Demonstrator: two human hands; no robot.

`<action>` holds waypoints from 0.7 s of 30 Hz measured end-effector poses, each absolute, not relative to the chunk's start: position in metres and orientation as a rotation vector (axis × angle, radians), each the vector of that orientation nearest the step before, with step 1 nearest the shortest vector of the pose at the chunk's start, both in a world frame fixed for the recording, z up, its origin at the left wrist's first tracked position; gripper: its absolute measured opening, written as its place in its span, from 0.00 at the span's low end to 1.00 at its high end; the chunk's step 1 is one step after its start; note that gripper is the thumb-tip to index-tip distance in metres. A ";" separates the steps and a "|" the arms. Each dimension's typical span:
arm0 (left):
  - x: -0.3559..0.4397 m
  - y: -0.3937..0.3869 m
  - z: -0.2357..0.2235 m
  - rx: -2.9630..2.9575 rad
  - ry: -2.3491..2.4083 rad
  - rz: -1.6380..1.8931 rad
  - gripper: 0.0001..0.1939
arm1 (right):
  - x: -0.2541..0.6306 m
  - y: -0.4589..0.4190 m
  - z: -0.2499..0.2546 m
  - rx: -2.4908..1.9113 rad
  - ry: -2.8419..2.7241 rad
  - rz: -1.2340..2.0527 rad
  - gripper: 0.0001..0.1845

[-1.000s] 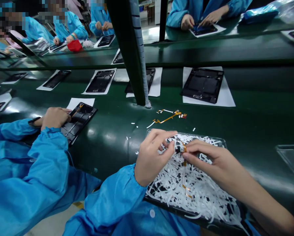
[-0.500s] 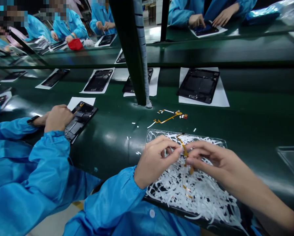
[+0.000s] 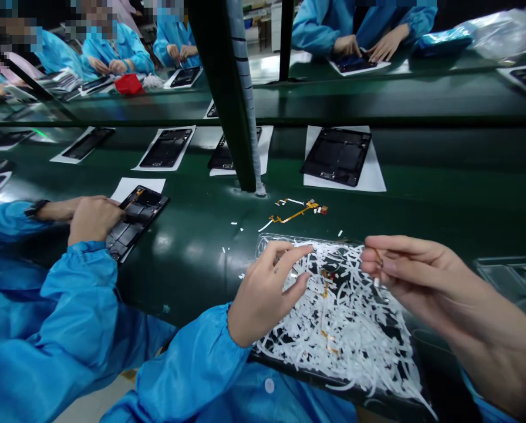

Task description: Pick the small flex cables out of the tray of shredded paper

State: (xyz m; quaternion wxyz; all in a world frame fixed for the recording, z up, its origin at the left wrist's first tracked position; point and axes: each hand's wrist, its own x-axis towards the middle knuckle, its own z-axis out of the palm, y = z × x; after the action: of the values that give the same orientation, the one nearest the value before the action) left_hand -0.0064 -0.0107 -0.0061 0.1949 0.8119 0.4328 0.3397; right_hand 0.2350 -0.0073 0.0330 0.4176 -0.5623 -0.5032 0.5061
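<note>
A clear tray (image 3: 263,247) heaped with white paper strips (image 3: 355,335) lies in front of me on the green belt. My left hand (image 3: 267,288) hovers over the tray's left part, thumb and forefinger curved and slightly apart, nothing seen between them. Just right of its thumb an orange flex cable (image 3: 325,286) lies on the strips. My right hand (image 3: 408,270) is raised over the tray's right side, fingers pinched on a thin orange strip (image 3: 378,258) with a small white end.
A co-worker's hand (image 3: 93,217) at the left rests on a black tablet housing (image 3: 137,220). Another orange flex cable (image 3: 296,212) lies on the belt (image 3: 192,258). More housings on white sheets (image 3: 337,154) and a dark post (image 3: 239,129) stand beyond. A second clear tray (image 3: 509,276) sits at the right.
My hands were pinched together on the orange flex cable; now the right hand has pulled away to the right with a thin strip, and the left hand's fingers have loosened.
</note>
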 end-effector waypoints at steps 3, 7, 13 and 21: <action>0.001 -0.004 0.007 2.276 1.006 1.181 0.23 | 0.226 -0.007 0.025 -1.242 -0.979 1.592 0.16; 0.011 0.005 0.012 2.197 0.828 1.281 0.13 | 0.214 -0.006 0.019 -1.217 -0.978 1.632 0.12; 0.012 0.006 0.007 1.719 0.942 1.218 0.06 | 0.207 -0.008 0.021 -1.364 -1.394 1.359 0.14; 0.005 0.012 0.010 1.476 0.921 0.995 0.08 | 0.210 -0.008 0.023 -1.389 -1.729 1.004 0.13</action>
State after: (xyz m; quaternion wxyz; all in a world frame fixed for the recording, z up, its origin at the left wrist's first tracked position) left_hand 0.0055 0.0118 0.0102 0.5386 0.6207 0.3871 0.4182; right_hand 0.2105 -0.0079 0.0225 0.3461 -0.5353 -0.6664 0.3868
